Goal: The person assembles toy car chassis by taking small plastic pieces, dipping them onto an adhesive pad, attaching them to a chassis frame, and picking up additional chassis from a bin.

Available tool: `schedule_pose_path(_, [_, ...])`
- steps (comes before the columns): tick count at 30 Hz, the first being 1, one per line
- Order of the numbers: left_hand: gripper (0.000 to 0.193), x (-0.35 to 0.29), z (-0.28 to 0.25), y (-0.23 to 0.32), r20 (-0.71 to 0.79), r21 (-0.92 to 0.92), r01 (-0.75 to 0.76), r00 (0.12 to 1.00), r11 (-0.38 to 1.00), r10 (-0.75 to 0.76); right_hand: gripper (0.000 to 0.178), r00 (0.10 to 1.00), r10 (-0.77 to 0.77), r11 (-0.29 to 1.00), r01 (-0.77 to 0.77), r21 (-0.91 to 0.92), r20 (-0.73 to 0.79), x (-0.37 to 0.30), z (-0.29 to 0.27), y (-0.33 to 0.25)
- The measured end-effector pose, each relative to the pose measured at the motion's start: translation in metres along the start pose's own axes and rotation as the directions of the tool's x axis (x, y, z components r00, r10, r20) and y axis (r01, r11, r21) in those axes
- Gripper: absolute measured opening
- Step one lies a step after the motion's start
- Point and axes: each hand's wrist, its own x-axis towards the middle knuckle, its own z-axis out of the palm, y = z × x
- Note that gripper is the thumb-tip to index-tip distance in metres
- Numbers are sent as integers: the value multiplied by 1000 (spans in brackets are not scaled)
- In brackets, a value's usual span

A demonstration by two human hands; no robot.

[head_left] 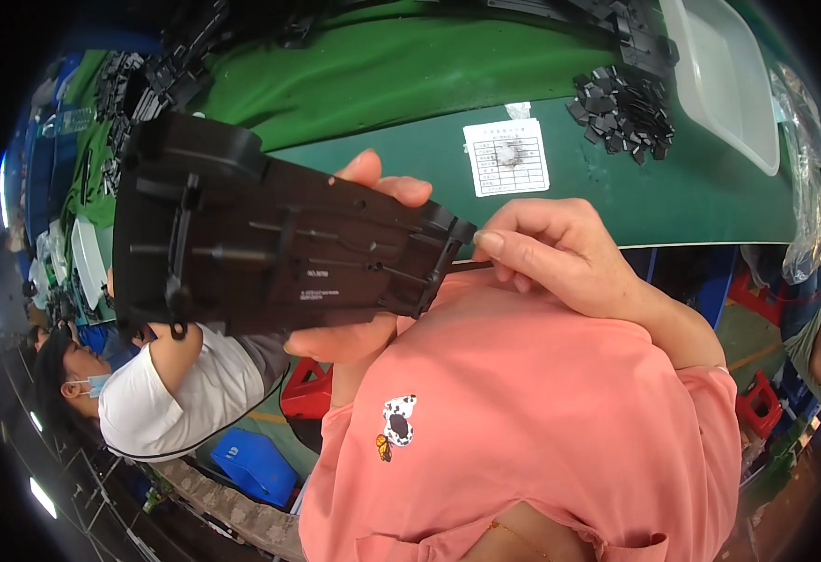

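Note:
A black plastic toy car chassis, underside toward me, is in my left hand. That hand is closed round it, with fingers at the far edge and the thumb along the near edge. Wheel-like round parts and thin crosswise rods sit near both ends of the chassis. At its narrow right end, my right hand has thumb and forefinger pinched together beside the end part. Whatever those fingertips hold, if anything, is too small or hidden to make out.
On the green table lie a printed paper sheet, a heap of small black parts and a white tub. More black parts lie far left. A co-worker sits at left, near a blue bin and red stool.

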Motion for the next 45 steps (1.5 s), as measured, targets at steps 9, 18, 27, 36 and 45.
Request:
schedule_pose_path(9, [104, -3, -2, 6, 172, -13, 33, 985, 999, -30, 20, 999, 11, 993, -15, 121, 39, 6, 1, 5])
schedule_pose_path(18, [102, -7, -7, 5, 220, 104, -66, 975, 992, 42, 18, 1000, 17, 990, -20, 141, 20, 7, 4, 6])
schedule_pose_path(27, [102, -1, -18, 12, 386, 192, -52, 922, 980, -27, 19, 1000, -20, 993, 17, 118, 24, 8, 7, 8])
schedule_pose_path(36, [114, -6, -4, 3, 63, -91, -1, 998, 996, 7, 18, 996, -94, 994, 93, 62, 6, 7, 4, 8])
schedule_pose_path(45, [114, -5, -9, -1, 120, -56, -60, 991, 997, 67, 17, 997, -78, 996, 77, 45, 8, 8, 5, 6])
